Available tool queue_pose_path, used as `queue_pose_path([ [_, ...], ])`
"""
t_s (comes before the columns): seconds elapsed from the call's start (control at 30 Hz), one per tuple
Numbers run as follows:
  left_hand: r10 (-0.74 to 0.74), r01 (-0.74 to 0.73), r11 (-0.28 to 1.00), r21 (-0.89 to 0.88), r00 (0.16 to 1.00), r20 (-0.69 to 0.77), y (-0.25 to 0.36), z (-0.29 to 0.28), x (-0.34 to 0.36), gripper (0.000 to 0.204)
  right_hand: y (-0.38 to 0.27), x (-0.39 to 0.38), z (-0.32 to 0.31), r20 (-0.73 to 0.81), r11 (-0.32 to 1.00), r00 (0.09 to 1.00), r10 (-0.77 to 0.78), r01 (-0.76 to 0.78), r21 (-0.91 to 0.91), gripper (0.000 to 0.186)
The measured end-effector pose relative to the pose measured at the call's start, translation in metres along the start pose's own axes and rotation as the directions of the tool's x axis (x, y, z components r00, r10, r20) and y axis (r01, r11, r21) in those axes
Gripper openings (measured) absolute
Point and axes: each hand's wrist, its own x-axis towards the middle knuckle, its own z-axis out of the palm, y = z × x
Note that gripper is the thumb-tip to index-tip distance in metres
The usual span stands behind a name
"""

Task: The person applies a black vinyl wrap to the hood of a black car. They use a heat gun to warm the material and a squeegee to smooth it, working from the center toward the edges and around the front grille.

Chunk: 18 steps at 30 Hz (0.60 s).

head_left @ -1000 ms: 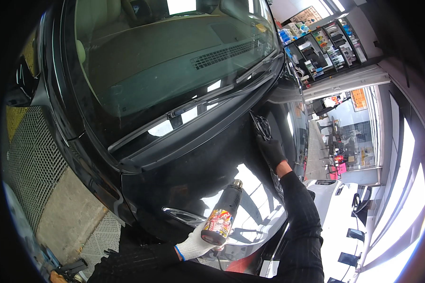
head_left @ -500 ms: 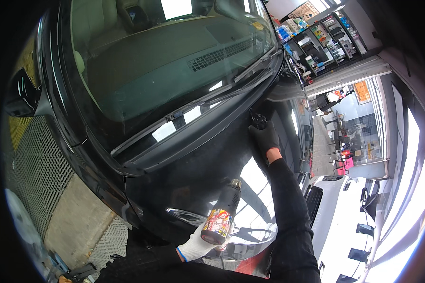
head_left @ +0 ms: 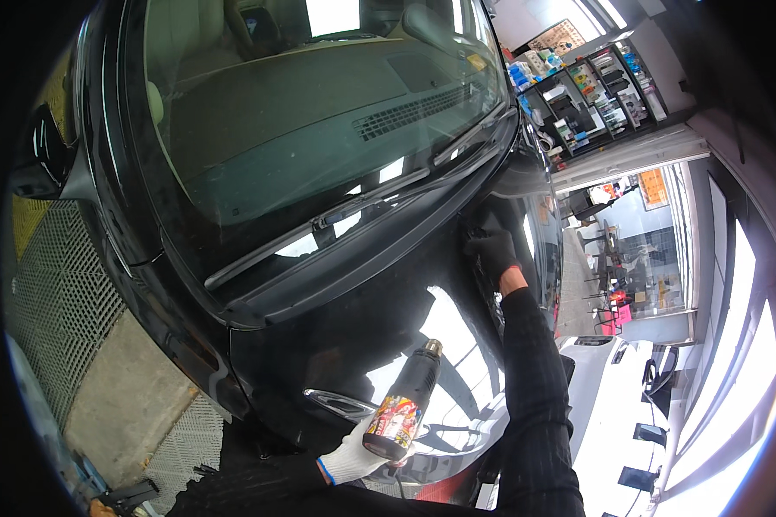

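A black heat gun (head_left: pixel 401 409) with a metal nozzle and a colourful label is in my left hand (head_left: pixel 353 459), which wears a white knit glove. Its nozzle points up and forward above the glossy black hood (head_left: pixel 336 353) of a car, and a cord hangs below. My right hand (head_left: pixel 494 250), in a black glove, reaches to the far right of the hood near the windshield base. Its fingers are closed at the surface; black on black hides whatever is between them. A chrome-rimmed trim piece (head_left: pixel 336 403) shows on the hood beside the left glove.
The windshield (head_left: pixel 302 129) and wipers (head_left: pixel 319 226) lie beyond the hood, with a side mirror (head_left: pixel 43 155) at left. A white car (head_left: pixel 608 405) stands close at right. Shelves of bottles (head_left: pixel 591 95) and a glazed doorway (head_left: pixel 655 250) are farther right. Grey floor grating (head_left: pixel 65 284) runs at left.
My right hand has shifted slightly right and down in the picture, and the dark crumpled shape at its fingers shows less. The heat gun stays in my left hand. The view has tilted slightly.
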Motion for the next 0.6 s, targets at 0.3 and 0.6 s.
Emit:
queue_pose_path([
  [0.3, 0.102, -0.092, 0.975, 0.203, 0.994, -0.043, 0.003, -0.008, 0.001, 0.045, -0.012, -0.006, 0.002, 0.015, 1.000, 1.000, -0.025, 0.025, 0.007, 0.015],
  [0.6, -0.106, 0.093, 0.978, -0.184, 0.992, -0.062, -0.019, -0.016, 0.013, 0.046, 0.002, -0.014, 0.003, -0.007, 0.980, 0.980, -0.199, 0.199, -0.010, 0.038],
])
